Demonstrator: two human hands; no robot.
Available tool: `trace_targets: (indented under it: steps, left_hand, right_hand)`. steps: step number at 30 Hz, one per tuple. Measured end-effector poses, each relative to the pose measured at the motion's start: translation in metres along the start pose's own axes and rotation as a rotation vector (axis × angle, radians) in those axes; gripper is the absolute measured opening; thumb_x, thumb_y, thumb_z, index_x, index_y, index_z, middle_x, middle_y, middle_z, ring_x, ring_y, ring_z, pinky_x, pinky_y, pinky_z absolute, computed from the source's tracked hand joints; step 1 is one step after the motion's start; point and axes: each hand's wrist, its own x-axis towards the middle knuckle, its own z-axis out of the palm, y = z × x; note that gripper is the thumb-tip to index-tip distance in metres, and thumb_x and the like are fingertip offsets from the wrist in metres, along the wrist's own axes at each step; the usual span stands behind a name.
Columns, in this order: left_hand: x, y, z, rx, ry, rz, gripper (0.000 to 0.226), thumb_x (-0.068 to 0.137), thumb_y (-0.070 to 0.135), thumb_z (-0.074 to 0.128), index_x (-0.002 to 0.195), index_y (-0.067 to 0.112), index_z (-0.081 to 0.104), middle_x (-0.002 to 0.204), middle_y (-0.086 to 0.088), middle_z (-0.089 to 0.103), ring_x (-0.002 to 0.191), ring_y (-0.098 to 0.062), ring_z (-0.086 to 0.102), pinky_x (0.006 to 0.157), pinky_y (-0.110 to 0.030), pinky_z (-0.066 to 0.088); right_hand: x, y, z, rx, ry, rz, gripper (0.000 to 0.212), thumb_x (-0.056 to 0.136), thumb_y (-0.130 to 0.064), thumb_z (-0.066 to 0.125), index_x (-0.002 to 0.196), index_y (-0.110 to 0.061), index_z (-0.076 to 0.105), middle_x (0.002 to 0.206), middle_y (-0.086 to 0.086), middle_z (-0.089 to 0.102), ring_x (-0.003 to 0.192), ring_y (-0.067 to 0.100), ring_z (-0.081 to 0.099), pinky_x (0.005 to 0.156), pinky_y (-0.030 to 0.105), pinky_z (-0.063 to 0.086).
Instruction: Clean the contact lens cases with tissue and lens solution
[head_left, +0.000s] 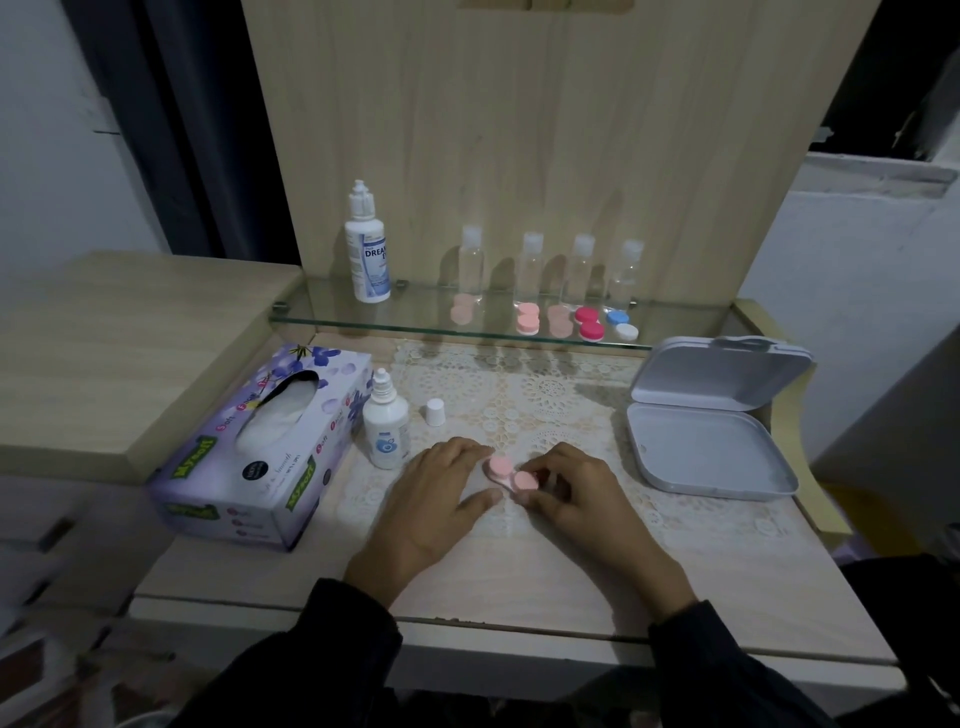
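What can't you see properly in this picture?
- Head view, pink lens case underside: covered by the left hand and right hand.
- Head view, tall shelf bottle label: turns away, too small to read.
- Head view, tissue box small print: blurred.

— How was your light?
— Dim. Your picture was dark overall; the brightest patch lay on the lace mat (545, 395) round the pink lens case (501, 464).
— Shadows?
— The clear bottles (530, 265) threw soft shadows leftward onto the wooden back panel (519, 130).
— Sharpness?
— Soft. The print on your tissue box (260, 441) was smeared, your sleeves (311, 660) went nearly black, and straight edges bowed and blurred towards the corners.
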Motion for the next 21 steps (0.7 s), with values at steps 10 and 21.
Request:
trace_targets:
  steps: [10,21]
  left_hand:
    - [-0.016,0.002,0.01,0.166,-0.057,-0.086,0.088,0.08,0.066,-0.006,0.15,0.015,0.008,0.158,0.002,0.002,0.144,-0.006,-0.005,0.116,-0.025,-0.008]
    - [-0.015,0.002,0.009,0.159,-0.034,-0.082,0.082,0.082,0.062,-0.003,0.15,0.018,0.013,0.158,0.004,0.006,0.144,-0.004,-0.002,0.117,-0.025,-0.005]
  right_hand:
    - [0.075,-0.026,-0.014,-0.116,0.365,0.02,0.023,0.081,-0.043,0.068,0.09,-0.022,0.064,0.088,-0.008,0.059,0.081,0.01,0.053,0.061,0.028,0.041]
    - [0.162,-0.05,-0.007,-0.483,0.451,0.131,0.031,0.083,-0.042,0.064,0.093,-0.013,0.069,0.105,0.006,0.053,0.103,0.027,0.045,0.083,0.038,0.035]
